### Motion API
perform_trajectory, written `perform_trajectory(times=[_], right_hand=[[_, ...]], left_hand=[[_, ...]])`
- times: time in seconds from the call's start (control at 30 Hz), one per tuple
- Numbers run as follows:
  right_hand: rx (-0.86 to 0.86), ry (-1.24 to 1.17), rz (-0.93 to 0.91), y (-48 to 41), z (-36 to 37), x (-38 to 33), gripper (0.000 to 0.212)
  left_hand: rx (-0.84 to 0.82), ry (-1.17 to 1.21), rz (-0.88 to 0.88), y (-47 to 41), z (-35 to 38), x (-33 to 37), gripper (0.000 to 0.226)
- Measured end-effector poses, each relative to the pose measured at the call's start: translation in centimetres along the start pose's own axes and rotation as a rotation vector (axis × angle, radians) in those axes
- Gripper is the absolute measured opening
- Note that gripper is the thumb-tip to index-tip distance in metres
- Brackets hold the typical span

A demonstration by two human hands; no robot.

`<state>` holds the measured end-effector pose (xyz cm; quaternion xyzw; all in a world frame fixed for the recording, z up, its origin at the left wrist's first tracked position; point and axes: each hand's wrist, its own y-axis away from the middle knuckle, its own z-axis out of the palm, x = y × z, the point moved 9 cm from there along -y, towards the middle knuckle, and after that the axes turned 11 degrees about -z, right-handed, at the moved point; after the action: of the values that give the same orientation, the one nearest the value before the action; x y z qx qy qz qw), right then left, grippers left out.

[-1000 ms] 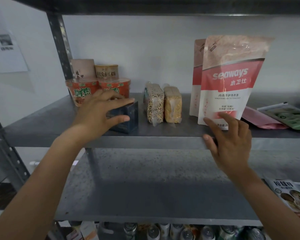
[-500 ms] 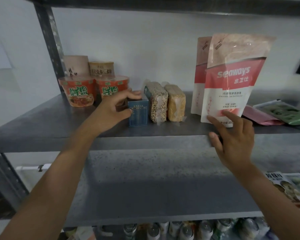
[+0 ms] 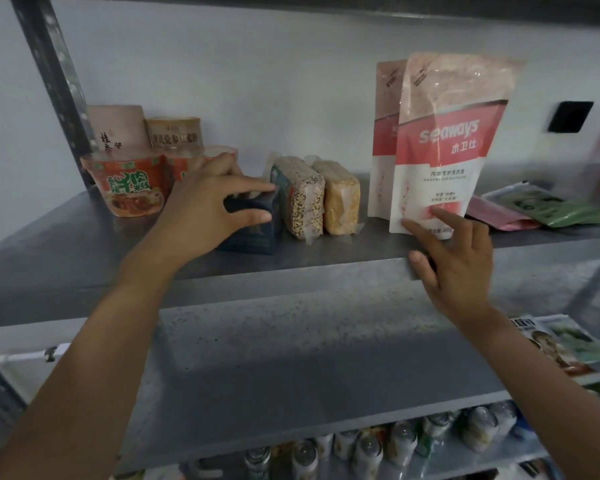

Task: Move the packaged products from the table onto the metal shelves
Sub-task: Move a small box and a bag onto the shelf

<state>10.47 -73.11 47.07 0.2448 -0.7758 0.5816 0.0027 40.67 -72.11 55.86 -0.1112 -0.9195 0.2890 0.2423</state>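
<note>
- Packaged products stand on the upper metal shelf (image 3: 291,268). Nearest its front edge, left of centre, is a dark blue box (image 3: 253,233), which touches the speckled grain brick (image 3: 303,199) on its right.
- The right hand (image 3: 454,268) is spread and holds nothing. Its thumb lies against the shelf's front edge, and its nearly straight fingertips (image 3: 439,213) touch the low front of the red-and-white pouch (image 3: 444,150).
- The left hand (image 3: 205,209) grips the box, with fingers curled over its top and the thumb across the near face. It has not yet let go.
- First risk, as I judge it: the pouch is tall and soft and stands close to the front edge. Lifting the steadying fingers carelessly could let it tip forward off the shelf.
- Second risk: pushing the box harder to the right could shove the grain brick and the yellow brick (image 3: 340,202) beside it toward the pouches, or topple them.
- Third risk: the left wrist passes just beside the noodle cups (image 3: 132,185), so a hasty pull-back could knock one.
- Farther back, a second pouch (image 3: 385,133) stands behind the first, toward the rear edge. Flat packets (image 3: 541,209) lie toward the shelf's right end.
</note>
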Motion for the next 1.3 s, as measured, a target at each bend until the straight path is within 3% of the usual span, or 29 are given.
perform_trajectory(times=[0.2, 0.47, 1.03, 1.3], right_hand=[[-0.004, 0.009, 0.004, 0.1, 0.2, 0.1, 0.048], [0.026, 0.002, 0.001, 0.1, 0.2, 0.1, 0.048], [0.009, 0.003, 0.014, 0.2, 0.3, 0.2, 0.05], [0.011, 0.003, 0.009, 0.2, 0.3, 0.2, 0.052]], left_hand=[[-0.263, 0.042, 0.039, 1.3, 0.4, 2.5, 0.051], [-0.091, -0.072, 0.006, 1.5, 2.9, 6.3, 0.05], [0.04, -0.247, -0.059, 1.4, 5.3, 8.5, 0.047], [0.038, -0.16, 0.01, 2.0, 6.0, 11.4, 0.047]])
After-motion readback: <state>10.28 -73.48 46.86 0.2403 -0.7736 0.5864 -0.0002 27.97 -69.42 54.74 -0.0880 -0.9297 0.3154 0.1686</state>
